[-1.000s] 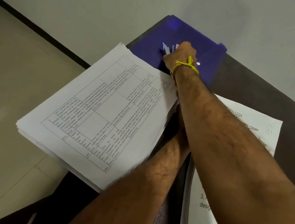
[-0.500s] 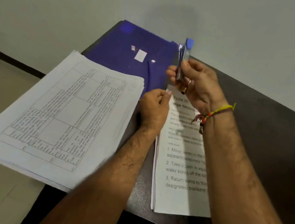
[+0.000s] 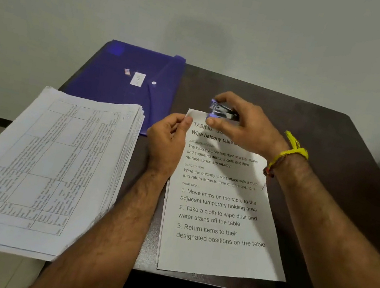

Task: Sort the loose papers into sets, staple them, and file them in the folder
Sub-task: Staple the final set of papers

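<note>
A thin set of printed sheets (image 3: 220, 212) headed "Wipe balcony table" lies on the dark table (image 3: 313, 130). My left hand (image 3: 168, 137) pinches its top left corner. My right hand (image 3: 241, 122) grips a small blue stapler (image 3: 219, 111) just above that same corner. A thick stack of loose papers (image 3: 45, 169) with printed tables sits to the left, hanging over the table's edge. The blue snap folder (image 3: 124, 76) lies shut at the back left.
A white label and a small sticker lie on the folder's cover. The wall stands right behind the table. Bare dark table top lies to the right of the sheets. Tiled floor shows below on the left.
My right hand took the stapler off the folder, raised it, and has now lowered it to the top left corner of the set. My left hand moved onto that corner.
</note>
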